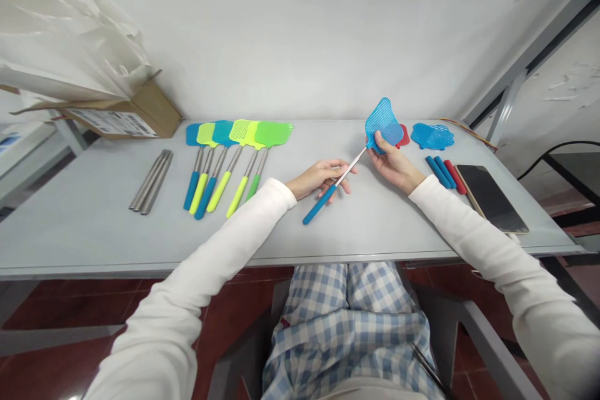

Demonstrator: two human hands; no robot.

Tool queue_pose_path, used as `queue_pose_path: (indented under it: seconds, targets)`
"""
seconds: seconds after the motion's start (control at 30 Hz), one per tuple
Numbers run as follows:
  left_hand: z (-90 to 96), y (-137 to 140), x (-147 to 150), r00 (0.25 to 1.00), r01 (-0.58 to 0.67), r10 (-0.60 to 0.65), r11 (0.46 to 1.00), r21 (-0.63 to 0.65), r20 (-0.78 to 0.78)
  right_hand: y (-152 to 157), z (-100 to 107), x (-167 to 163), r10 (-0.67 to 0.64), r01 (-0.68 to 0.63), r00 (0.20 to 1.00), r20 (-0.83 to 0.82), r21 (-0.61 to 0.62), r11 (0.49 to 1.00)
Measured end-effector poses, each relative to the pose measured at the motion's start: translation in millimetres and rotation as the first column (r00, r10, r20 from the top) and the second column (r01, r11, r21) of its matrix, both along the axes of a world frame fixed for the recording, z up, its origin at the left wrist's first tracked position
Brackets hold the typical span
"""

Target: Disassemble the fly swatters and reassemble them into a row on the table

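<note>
A blue fly swatter (319, 205) with a metal shaft slants over the middle of the table. My right hand (396, 165) is closed on its mesh head, thumb on the front near the neck. My left hand (323, 176) is beside the shaft with fingers apart; the shaft passes in front of them, and whether they touch it is unclear. To the left lies a row of several finished-looking swatters (225, 162) with blue, yellow and green heads. Behind my right hand shows part of a red swatter head (404, 136), and blue swatter heads (432, 136) lie right of it.
Several metal tubes (152, 182) lie at the left. Blue grips (440, 172) and a red grip (454, 176) lie at the right beside a dark-screened phone (492, 197). A cardboard box (135, 114) stands at the back left. A white wall (262, 37) borders the grey table (89, 225).
</note>
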State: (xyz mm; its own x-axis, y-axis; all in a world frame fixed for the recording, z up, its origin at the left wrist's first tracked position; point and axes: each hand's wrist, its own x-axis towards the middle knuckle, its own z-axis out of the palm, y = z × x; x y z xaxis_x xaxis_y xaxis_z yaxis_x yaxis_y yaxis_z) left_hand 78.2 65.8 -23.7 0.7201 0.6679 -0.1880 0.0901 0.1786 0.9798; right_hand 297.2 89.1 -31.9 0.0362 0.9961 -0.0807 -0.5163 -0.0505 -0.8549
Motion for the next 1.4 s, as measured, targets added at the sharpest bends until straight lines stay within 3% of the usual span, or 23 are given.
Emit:
queue_pose_path:
  seconds: [0.3, 0.87, 1.4]
  targets:
    - [1.2, -0.2, -0.6, 1.000, -0.014, 0.014, 1.000, 0.007, -0.004, -2.8, -1.9, -0.6, 0.022, -0.026, 0.998, 0.052, 0.084, 0.996]
    - [9.1, -6.0, 1.4, 0.997, -0.072, 0.072, 0.997, 0.038, 0.001, -1.3, -2.8, -1.4, -0.006, 0.003, 0.997, 0.080, 0.039, 0.999]
    - [4.5, -4.6, 3.6, 0.986, -0.153, 0.149, 0.987, 0.049, 0.071, -1.7, -4.9, -0.9, -0.012, 0.007, 0.997, 0.080, 0.066, 0.998]
